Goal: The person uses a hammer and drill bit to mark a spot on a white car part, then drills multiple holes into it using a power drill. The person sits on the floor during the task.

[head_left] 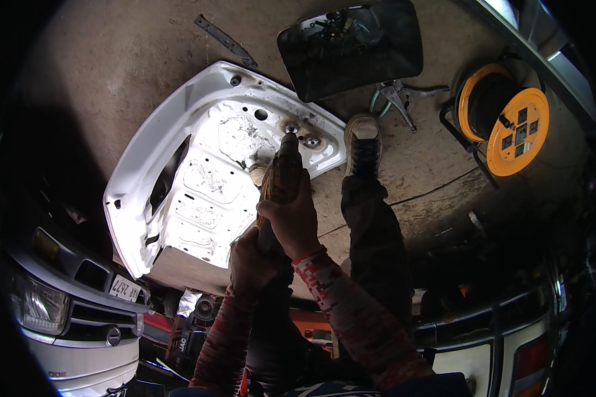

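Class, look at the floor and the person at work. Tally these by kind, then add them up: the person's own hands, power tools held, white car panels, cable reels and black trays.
Left hand and right hand: 2
Power tool: 1
White car panel: 1
Cable reel: 1
Black tray: 1
Total: 6

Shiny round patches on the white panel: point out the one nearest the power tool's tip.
The upper-left patch, at the tip of the power tool; the other patch sits lower and farther right, apart from the tip.
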{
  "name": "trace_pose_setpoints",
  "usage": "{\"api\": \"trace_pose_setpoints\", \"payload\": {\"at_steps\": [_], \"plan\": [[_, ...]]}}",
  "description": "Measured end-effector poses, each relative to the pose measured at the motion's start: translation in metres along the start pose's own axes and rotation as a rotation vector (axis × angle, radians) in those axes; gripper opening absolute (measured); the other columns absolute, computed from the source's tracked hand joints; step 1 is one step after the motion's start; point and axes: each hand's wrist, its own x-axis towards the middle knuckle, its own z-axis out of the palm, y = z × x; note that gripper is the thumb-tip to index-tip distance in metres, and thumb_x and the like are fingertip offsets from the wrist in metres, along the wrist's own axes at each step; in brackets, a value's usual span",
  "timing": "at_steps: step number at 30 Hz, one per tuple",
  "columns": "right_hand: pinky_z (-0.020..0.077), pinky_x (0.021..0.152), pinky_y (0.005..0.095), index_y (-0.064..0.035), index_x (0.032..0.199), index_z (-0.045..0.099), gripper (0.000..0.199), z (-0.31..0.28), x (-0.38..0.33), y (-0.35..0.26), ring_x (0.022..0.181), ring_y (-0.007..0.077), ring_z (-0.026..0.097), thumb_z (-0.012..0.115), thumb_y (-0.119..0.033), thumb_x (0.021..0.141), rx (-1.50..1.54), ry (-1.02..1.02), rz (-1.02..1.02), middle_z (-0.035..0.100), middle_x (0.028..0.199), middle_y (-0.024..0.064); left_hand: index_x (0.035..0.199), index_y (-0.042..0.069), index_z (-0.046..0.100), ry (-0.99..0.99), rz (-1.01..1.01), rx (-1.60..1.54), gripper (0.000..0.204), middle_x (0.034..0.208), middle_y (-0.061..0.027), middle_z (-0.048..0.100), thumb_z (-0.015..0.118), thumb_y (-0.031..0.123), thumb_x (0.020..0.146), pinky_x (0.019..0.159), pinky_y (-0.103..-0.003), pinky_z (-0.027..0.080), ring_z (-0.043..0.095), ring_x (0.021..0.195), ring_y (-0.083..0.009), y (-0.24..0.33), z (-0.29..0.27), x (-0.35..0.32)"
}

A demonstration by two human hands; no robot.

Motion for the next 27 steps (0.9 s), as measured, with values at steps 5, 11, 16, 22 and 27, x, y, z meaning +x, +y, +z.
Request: {"api": "trace_pose_setpoints", "payload": {"at_steps": [5,11,16,22,27], "plan": [[0.0532,0.104,0.0371,0.0063,0.165,0.026,0.11,-0.0016,-0.001,-0.0048,0.121,0.0288,0.066,0.083,-0.017,0.072,-0.013,-0.017,0.025,0.062,0.139,0.0189,0.083,0.0,0.063,0.005,-0.005,-0.013,0.042,0.076,-0.0234,0.072,0.089,0.032,0.073,0.065,-0.049,0.057,0.075,0.077,-0.0452,-0.0003,0.0002,0.0001],[0.0532,0.105,0.0374,0.006,0.166,0.023,0.114,-0.0031,-0.0005,-0.006,0.122,0.03,0.066,0.083,-0.02,0.072,-0.069,-0.01,0.037,0.061,0.141,0.0211,0.083,0.0,0.065,0.005,-0.014,0.012,0.039,0.075,-0.024,0.071,0.088,0.032,0.075,0.065,-0.049,0.057,0.075,0.077,-0.0449,0.0031,0.0013,0.0002],[0.0536,0.104,0.0376,0.0055,0.167,0.023,0.115,-0.0018,0.0017,-0.0038,0.123,0.0301,0.066,0.083,-0.02,0.072,-0.037,-0.009,0.051,0.061,0.141,0.0211,0.084,0.0,0.065,0.016,-0.018,-0.003,0.038,0.076,-0.0236,0.072,0.088,0.03,0.075,0.065,-0.049,0.057,0.075,0.078,-0.0447,0.0042,0.0028,0.0014],[0.0538,0.104,0.0376,0.0052,0.167,0.023,0.115,-0.0024,0.0032,-0.0063,0.123,0.0298,0.065,0.083,-0.019,0.072,-0.084,-0.008,0.061,0.06,0.142,0.0206,0.085,0.0,0.064,0.001,0.013,-0.012,0.04,0.077,-0.023,0.072,0.089,0.03,0.074,0.066,-0.049,0.057,0.076,0.079,-0.0441,0.0077,-0.0002,0.0023],[0.0533,0.104,0.0371,0.0053,0.166,0.024,0.113,-0.0032,0.0036,-0.0055,0.122,0.0292,0.065,0.082,-0.017,0.072,-0.046,-0.003,0.04,0.061,0.141,0.0198,0.085,0.0,0.064,0.001,-0.01,0.007,0.042,0.077,-0.0228,0.073,0.089,0.031,0.074,0.066,-0.048,0.057,0.076,0.08,-0.0437,0.009,0.0008,0.0036]]}}
